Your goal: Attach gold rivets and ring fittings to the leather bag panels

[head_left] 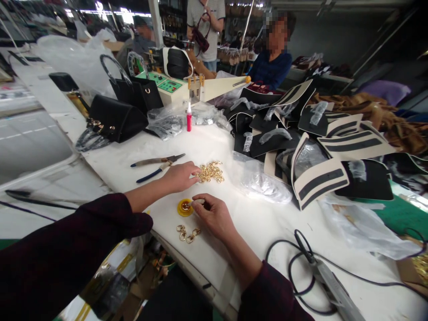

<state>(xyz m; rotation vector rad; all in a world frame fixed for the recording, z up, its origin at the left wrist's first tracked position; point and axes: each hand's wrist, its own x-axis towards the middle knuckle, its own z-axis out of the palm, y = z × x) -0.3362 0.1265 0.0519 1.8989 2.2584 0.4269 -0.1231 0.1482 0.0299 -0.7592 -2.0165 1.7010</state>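
Note:
My left hand point(182, 176) is at the left edge of a pile of small gold-coloured metal fittings point(212, 172). Its thumb and forefinger curl round a fitting there, partly hidden. My right hand point(214, 216) is lower and to the right, with thumb and finger pinched together beside a small round yellow dish point(180, 210). A little gold piece shows at those fingertips, over the dish. Several gold ring-shaped fittings point(189, 234) lie on the white tabletop just in front of the dish. Blue-handled pliers point(157, 161) and a second blue-handled tool point(152, 174) rest behind my left forearm.
A small red bottle point(189, 119) stands upright farther back. Black handbags point(117, 118) sit at the left, near a green-panelled machine point(169, 84). Black and beige bag panels point(321, 183) are heaped right. A corded grey tool point(329, 285) lies front right. Two people are beyond the table.

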